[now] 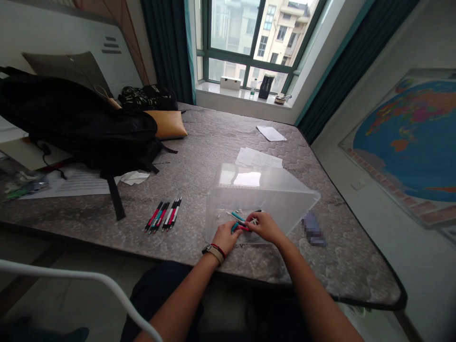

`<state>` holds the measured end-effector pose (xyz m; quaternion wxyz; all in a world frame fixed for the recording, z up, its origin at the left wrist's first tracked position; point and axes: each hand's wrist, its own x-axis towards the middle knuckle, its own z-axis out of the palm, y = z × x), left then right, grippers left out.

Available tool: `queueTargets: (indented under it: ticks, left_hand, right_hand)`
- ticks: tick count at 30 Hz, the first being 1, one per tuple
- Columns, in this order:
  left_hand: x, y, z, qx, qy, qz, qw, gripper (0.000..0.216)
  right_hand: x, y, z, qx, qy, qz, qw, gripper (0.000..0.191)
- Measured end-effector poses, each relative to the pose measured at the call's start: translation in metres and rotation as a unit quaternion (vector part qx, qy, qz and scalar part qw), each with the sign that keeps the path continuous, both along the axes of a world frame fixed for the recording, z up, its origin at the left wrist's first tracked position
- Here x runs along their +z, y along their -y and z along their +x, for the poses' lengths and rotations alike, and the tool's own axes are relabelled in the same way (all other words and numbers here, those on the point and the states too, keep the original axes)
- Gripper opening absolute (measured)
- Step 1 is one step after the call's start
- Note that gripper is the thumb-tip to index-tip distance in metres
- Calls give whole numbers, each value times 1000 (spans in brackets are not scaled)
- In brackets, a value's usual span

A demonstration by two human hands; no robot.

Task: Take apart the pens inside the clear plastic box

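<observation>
A clear plastic box (290, 204) lies on its side on the table, its opening toward me. Both my hands reach in at its front, close together. My left hand (223, 239), with a watch and a red cord at the wrist, pinches a short teal pen barrel (234, 227). My right hand (265, 228) has its fingers closed beside a red pen part (244, 228); what lies between the fingertips is partly hidden. Just beyond the fingers is another teal pen part (237, 216), with several small loose pieces around it.
Several pens (164, 216) lie in a row left of the box. A black backpack (81, 123), a tan pouch (166, 124) and papers occupy the left side. More sheets (259, 157) lie behind the box. A blurred object (313, 229) sits at its right. A white tube (89, 275) crosses the lower left.
</observation>
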<state>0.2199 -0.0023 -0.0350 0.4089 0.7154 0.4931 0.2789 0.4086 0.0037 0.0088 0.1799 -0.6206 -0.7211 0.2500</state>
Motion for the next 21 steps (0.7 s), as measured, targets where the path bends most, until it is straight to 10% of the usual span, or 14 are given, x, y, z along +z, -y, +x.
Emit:
queueTargets:
  ticks: [14, 21]
  left_hand:
    - [-4, 5, 1, -33, -28, 28, 999, 13]
    - [0, 5, 4, 5, 28, 18, 999, 15]
  right_hand:
    - [6, 9, -9, 78, -45, 25, 996, 14]
    - [-37, -24, -7, -107, 27, 68, 992, 17]
